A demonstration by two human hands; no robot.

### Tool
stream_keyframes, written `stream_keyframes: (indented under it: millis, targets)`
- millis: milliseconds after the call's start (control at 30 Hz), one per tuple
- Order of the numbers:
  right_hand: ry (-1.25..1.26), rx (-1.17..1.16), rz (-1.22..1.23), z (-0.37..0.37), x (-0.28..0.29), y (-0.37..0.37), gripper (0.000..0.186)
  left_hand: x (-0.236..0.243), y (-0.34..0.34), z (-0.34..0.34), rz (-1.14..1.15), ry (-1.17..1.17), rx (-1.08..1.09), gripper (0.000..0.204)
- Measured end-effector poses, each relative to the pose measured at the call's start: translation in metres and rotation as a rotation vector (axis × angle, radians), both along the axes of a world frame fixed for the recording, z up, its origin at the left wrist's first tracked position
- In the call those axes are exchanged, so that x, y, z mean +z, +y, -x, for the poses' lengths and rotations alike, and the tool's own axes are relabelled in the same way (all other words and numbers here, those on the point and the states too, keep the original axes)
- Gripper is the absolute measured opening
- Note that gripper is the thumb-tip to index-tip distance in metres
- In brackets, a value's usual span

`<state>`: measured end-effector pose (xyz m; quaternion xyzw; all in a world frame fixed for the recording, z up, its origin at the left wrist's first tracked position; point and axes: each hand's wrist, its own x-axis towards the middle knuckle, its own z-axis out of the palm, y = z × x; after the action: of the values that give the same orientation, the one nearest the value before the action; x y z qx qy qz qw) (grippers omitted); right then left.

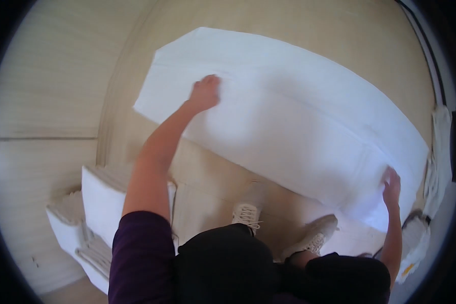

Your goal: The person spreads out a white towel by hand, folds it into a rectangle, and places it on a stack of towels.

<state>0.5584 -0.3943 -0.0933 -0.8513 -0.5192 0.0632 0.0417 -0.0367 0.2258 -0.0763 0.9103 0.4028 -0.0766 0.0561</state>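
A long white cloth [283, 126] stretches across the view in front of me, from far left to near right, with a lengthwise crease. My left hand [206, 93] is closed, its curled fingers on the cloth toward the far left end. At the near right end, my right hand [391, 186] pinches the cloth; its fingertips are partly blurred. Between the hands the fabric looks fairly taut, and its left end comes to an angled corner.
Folded white cloths [100, 202] are stacked on the left beside pale cabinet doors [40, 167]. My shoes [247, 215] stand on the light floor [197, 202] below the cloth. More white fabric [437, 157] and a dark cable [430, 55] lie along the right edge.
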Motion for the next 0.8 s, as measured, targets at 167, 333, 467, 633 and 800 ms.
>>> stream_keyframes:
  millis: [167, 333, 467, 633, 800]
  targets:
    - [0.209, -0.157, -0.136, 0.003, 0.014, 0.018, 0.058, -0.019, 0.038, 0.002, -0.016, -0.169, -0.251, 0.085]
    - [-0.136, -0.066, 0.192, 0.008, 0.03, 0.035, 0.053, -0.021, 0.029, -0.011, -0.142, -0.073, -0.246, 0.045]
    - [-0.172, -0.039, 0.121, 0.01, 0.061, 0.063, 0.05, -0.004, 0.024, -0.022, -0.133, -0.044, -0.25, 0.043]
    - [0.12, -0.143, 0.661, -0.012, 0.081, 0.068, 0.045, 0.004, 0.037, -0.005, -0.092, 0.129, -0.1, 0.046]
    - [-0.109, -0.136, 0.605, -0.02, 0.065, 0.013, 0.035, 0.017, 0.063, 0.076, -0.093, 0.144, -0.266, 0.027]
